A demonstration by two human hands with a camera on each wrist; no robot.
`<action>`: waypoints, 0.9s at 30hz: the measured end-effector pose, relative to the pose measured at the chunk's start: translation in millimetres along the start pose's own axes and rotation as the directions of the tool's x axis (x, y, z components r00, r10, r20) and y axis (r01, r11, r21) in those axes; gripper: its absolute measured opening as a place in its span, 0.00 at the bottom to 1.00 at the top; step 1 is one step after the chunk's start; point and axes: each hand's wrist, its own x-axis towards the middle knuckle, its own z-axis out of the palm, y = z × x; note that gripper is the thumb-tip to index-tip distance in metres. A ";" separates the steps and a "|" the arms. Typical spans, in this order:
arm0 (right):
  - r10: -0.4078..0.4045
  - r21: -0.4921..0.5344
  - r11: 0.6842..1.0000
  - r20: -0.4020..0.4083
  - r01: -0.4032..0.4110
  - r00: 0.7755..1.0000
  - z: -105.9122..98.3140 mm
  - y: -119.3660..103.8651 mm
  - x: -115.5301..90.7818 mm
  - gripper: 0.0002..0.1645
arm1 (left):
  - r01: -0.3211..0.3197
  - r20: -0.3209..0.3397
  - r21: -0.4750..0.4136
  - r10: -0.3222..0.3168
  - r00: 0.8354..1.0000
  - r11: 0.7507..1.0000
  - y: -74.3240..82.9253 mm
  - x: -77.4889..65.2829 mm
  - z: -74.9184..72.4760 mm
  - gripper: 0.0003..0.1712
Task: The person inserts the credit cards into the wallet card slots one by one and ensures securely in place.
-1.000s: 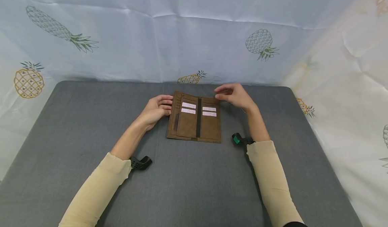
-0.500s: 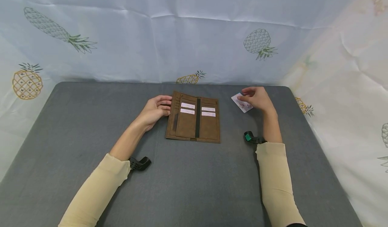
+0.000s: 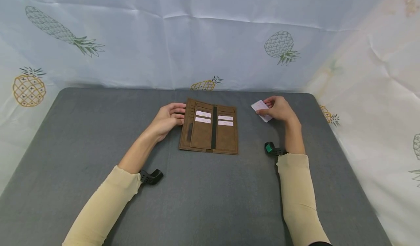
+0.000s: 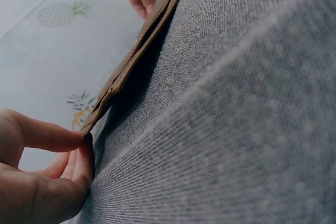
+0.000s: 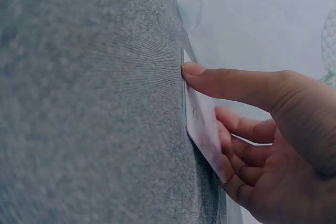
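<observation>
A brown wallet (image 3: 226, 140) lies unfolded on the grey table, with several pale pink cards (image 3: 203, 114) showing at its slots on both sides of a dark centre strip. At its left edge my left hand (image 3: 166, 120) pinches the wallet; the left wrist view shows thumb and fingers meeting at the wallet's edge (image 4: 113, 85). To the wallet's right, my right hand (image 3: 280, 109) grips a loose pale pink card (image 3: 259, 106) between thumb and fingers. In the right wrist view this card (image 5: 202, 119) stands tilted, with a teal line along its near edge; whether it is one card or a stack I cannot tell.
The grey cloth-covered table (image 3: 210, 202) spreads around both arms. Behind it hangs a white curtain (image 3: 147, 49) printed with pineapples, close to the table's back edge. A black camera mount sits on each wrist.
My right hand has moved right, from the wallet's upper right corner to the loose card. The card, flat-looking half a second ago, is now tilted in its grip. My left hand stays put.
</observation>
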 end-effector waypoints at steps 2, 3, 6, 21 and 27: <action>0.006 0.026 1.000 -0.017 -0.006 1.000 -1.0 1.5 0.0 0.36 | 0.001 0.000 0.002 -0.001 1.000 1.000 0.6 -0.7 -0.1 0.37; 0.008 0.043 0.999 -0.027 -0.007 1.000 -1.4 2.0 -0.1 0.35 | 0.003 0.000 -0.002 -0.003 1.000 1.000 0.7 -0.6 -0.1 0.37; 0.013 0.079 0.997 -0.091 -0.006 0.996 -2.5 4.0 0.5 0.32 | 0.007 0.001 -0.006 -0.007 1.000 1.000 0.6 0.0 -0.6 0.37; -0.027 0.124 0.990 -0.282 0.064 0.959 -4.0 2.0 -0.2 0.19 | 0.000 0.004 -0.001 0.000 1.000 1.000 -0.7 0.9 -0.8 0.37; -0.131 0.233 0.953 -0.259 0.193 0.957 1.1 -11.2 3.2 0.22 | 0.003 0.006 -0.007 -0.003 1.000 1.000 -0.3 0.2 -0.6 0.37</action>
